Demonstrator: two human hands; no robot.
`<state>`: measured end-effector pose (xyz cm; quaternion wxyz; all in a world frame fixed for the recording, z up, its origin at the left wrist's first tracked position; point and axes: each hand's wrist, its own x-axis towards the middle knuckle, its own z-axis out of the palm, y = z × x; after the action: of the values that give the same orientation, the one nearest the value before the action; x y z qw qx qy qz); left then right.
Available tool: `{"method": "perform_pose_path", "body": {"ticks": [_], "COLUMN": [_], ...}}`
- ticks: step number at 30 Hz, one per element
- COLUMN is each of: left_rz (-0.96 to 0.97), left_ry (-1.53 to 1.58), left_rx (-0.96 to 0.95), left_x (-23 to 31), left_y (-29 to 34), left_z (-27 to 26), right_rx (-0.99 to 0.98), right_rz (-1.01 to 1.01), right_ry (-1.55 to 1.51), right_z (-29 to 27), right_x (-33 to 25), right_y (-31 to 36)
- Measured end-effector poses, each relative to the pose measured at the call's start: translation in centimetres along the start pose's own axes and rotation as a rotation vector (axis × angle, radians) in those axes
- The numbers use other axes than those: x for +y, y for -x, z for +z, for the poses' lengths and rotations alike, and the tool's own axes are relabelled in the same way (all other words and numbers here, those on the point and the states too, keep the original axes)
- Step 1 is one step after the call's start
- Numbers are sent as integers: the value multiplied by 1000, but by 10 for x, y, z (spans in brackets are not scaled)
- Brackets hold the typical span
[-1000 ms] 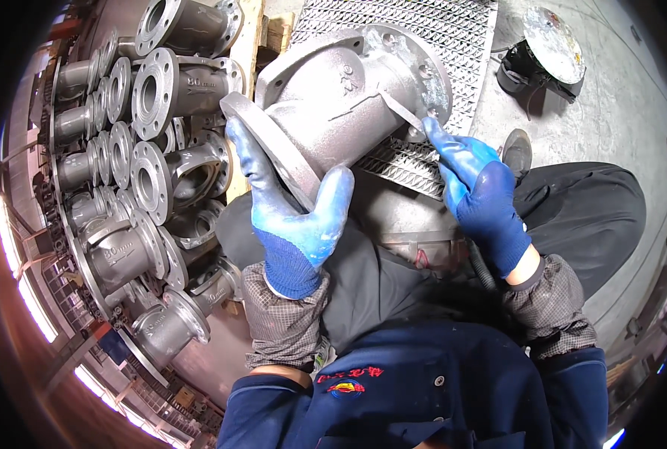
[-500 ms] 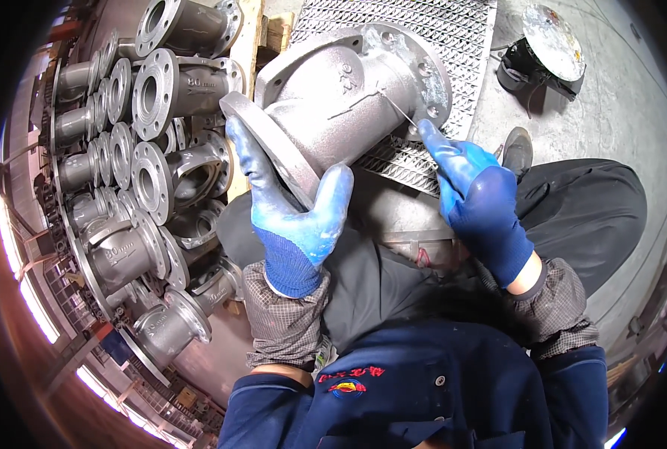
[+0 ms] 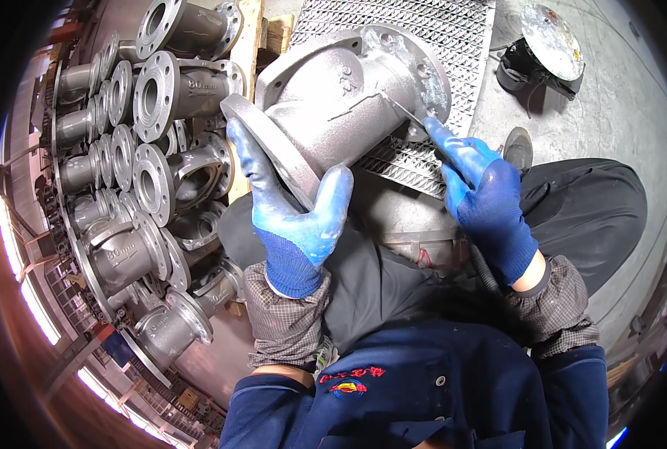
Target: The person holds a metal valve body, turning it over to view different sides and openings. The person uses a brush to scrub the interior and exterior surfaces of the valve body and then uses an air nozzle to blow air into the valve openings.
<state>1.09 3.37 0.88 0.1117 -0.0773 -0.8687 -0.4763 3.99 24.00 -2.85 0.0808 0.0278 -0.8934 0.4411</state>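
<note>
A grey cast-metal valve body (image 3: 333, 127) with round bolt-holed flanges lies tilted on a metal grating (image 3: 464, 45) in front of me. Gloved in blue, my left hand (image 3: 292, 206) grips the rim of its near-left flange, thumb on one side and fingers on the other. My right hand (image 3: 479, 179), in a matching glove, is closed round a thin metal pointed tool (image 3: 402, 108). The tool's tip touches the casting's side, close to the far-right flange. Its handle is hidden inside the glove.
Stacked at the left are several similar grey flanged castings (image 3: 154, 97), beside a wooden pallet edge (image 3: 245, 45). A black bucket-like container with a paint-stained pale lid (image 3: 554, 41) stands at the upper right. My bent knees flank the work.
My right hand has shifted slightly to the right and its fingers have tilted; the tool lies a little differently against the casting. My left hand and the casting stay put.
</note>
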Motion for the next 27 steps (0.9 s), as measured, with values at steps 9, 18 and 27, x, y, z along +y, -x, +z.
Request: {"method": "perform_pose_path", "body": {"ticks": [9,18,27], "left_rz": [46,68,35], "left_ry": [-33,-49,-59], "left_rx": [-16,-12,-5], "left_x": [-2,-4,-7], "left_y": [0,-1,1], "left_z": [-2,-2,-3], "right_rx": [22,28,17], "right_rz": [36,89,-31], "right_ry": [-148,-199,86], "right_z": [6,8,7], "right_x": [4,7,5], "right_y": [1,1,5]}}
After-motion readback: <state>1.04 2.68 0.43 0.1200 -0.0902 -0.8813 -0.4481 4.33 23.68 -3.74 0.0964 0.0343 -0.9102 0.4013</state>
